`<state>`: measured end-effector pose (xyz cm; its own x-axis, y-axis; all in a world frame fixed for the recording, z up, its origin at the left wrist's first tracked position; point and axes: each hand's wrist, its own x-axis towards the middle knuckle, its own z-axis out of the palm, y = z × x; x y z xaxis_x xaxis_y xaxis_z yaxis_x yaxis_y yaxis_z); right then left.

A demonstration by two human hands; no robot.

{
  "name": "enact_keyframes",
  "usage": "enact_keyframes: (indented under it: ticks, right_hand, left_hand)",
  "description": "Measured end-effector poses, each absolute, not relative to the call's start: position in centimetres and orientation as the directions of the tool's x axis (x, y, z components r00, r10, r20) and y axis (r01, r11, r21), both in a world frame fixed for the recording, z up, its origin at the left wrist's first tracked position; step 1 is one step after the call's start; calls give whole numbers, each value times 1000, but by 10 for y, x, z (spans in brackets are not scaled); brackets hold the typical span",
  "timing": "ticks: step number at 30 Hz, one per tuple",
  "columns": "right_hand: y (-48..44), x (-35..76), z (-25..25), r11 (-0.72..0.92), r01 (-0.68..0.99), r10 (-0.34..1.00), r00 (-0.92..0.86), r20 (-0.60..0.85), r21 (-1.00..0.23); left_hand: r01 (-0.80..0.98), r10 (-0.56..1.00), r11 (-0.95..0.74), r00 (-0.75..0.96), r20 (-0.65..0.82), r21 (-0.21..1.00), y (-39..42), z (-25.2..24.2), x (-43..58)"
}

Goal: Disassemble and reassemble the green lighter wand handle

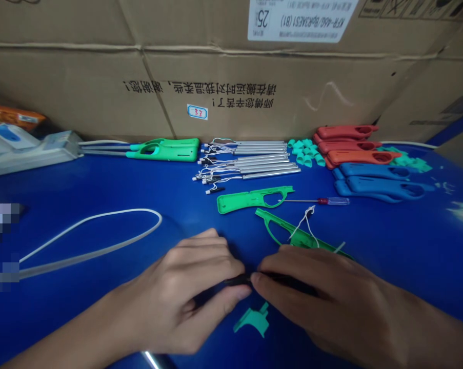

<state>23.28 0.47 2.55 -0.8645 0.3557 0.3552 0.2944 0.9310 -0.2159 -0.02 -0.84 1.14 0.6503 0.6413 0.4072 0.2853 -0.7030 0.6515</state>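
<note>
My left hand [200, 287] is closed in a pinch at the lower middle, thumb against the bent fingers. My right hand [319, 292] is closed opposite it, its fingertips almost meeting the left ones. Between them runs a small black part [239, 280], gripped from both sides and mostly hidden by the fingers. Just beyond the right hand lies a green lighter casing half [302, 237], with thin white wires [308, 221] over it. Below the fingertips a teal plastic piece [253, 320] rests on the blue table. Another green casing half [250, 199] lies farther off.
A screwdriver [333, 201] touches the farther casing half. Behind are metal tubes with wires [265, 166], teal caps [306, 152], red casings [346, 146], blue casings [381, 182] and a green lighter body [177, 149]. A white cable [112, 211] loops left. A cardboard box [100, 92] walls the back.
</note>
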Motion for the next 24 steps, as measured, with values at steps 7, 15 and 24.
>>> enact_keyframes:
  ticks: [7, 15, 24]
  right_hand:
    - [4, 230, 32, 925, 323, 376, -860, 345, -202]
    - [5, 231, 25, 928, 342, 371, -825, 427, -146]
    - [6, 236, 23, 921, 361, 388, -835, 390, -144]
  left_hand:
    - [266, 631, -712, 647, 428, 650, -8, 11, 0]
    - [273, 633, -717, 640, 436, 641, -6, 8, -2]
    - [258, 623, -730, 631, 462, 633, -5, 5, -7]
